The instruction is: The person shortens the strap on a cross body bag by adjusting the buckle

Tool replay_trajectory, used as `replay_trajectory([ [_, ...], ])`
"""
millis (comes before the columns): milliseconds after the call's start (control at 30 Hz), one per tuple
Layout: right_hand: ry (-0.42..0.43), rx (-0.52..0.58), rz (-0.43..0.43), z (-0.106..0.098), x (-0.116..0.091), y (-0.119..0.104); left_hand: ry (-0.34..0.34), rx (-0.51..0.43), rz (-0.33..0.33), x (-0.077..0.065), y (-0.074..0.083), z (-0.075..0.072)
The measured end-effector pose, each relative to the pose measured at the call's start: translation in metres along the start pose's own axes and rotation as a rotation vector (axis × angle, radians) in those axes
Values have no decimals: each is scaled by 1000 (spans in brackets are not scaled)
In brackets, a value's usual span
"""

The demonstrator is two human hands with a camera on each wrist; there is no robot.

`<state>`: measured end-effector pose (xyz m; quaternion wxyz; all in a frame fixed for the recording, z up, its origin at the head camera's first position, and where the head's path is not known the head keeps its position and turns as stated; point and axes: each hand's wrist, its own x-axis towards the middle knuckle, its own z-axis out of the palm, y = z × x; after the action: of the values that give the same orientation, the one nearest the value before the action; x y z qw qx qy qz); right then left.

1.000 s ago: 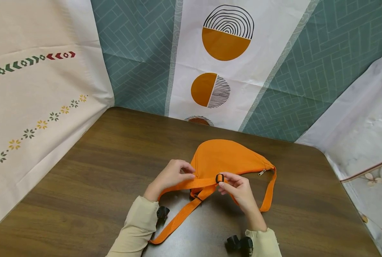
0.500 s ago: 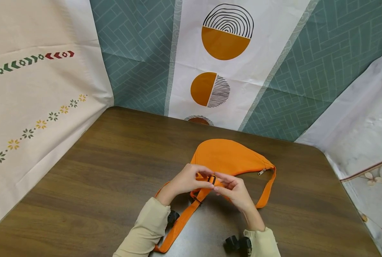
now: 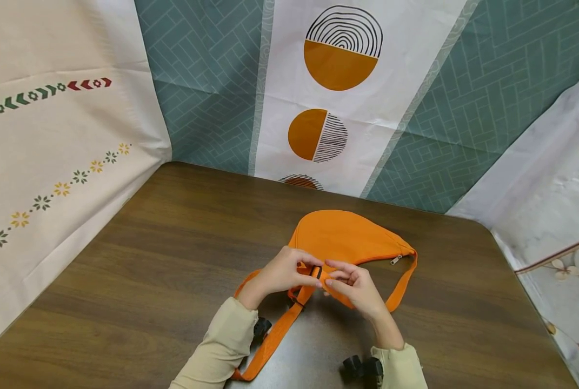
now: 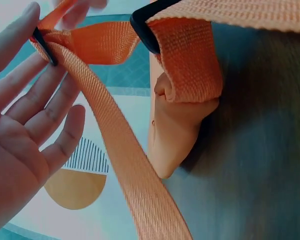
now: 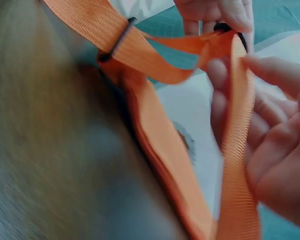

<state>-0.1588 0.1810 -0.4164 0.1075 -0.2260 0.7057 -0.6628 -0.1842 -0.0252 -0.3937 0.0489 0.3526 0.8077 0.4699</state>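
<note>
An orange sling bag (image 3: 343,237) lies on the table, its webbing strap (image 3: 273,340) looping toward me. My left hand (image 3: 281,273) pinches a black strap slider (image 3: 317,272) between thumb and fingers; the same slider (image 4: 44,46) shows at the fingertips in the left wrist view. Just right of it, my right hand (image 3: 359,289) grips the strap between thumb and fingers. The right wrist view has the right hand (image 5: 285,135) on the strap (image 5: 238,110) close beside the slider. A second black buckle (image 3: 296,301) joins the strap near the bag's lower edge.
Under the bag is a dark wooden table (image 3: 182,232). A patterned cloth (image 3: 206,92) hangs behind its far edge, and pale cloths (image 3: 65,146) flank both sides. The bag's zipper pull (image 3: 396,260) sits at its right end, where the strap curves down.
My left hand has moved right from the strap to the slider. My right hand has shifted its hold off the slider onto the strap beside it. The slider has moved slightly left.
</note>
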Motion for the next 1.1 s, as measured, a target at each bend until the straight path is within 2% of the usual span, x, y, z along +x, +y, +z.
replay_trajectory([
  [67,0,-48,67,-2,-1,-4,7,36,-6,0,1,0],
  [167,13,-109,124,-4,-1,-8,11,74,-15,0,3,0],
  [467,189,-79,183,-2,-2,-8,-28,44,15,2,2,0],
  [633,225,-67,186,1,-1,-9,-42,34,18,2,2,1],
  [833,205,-41,168,4,-1,-10,-70,-7,33,3,4,4],
  [1100,128,-22,132,5,-1,-10,-46,69,65,2,5,5],
])
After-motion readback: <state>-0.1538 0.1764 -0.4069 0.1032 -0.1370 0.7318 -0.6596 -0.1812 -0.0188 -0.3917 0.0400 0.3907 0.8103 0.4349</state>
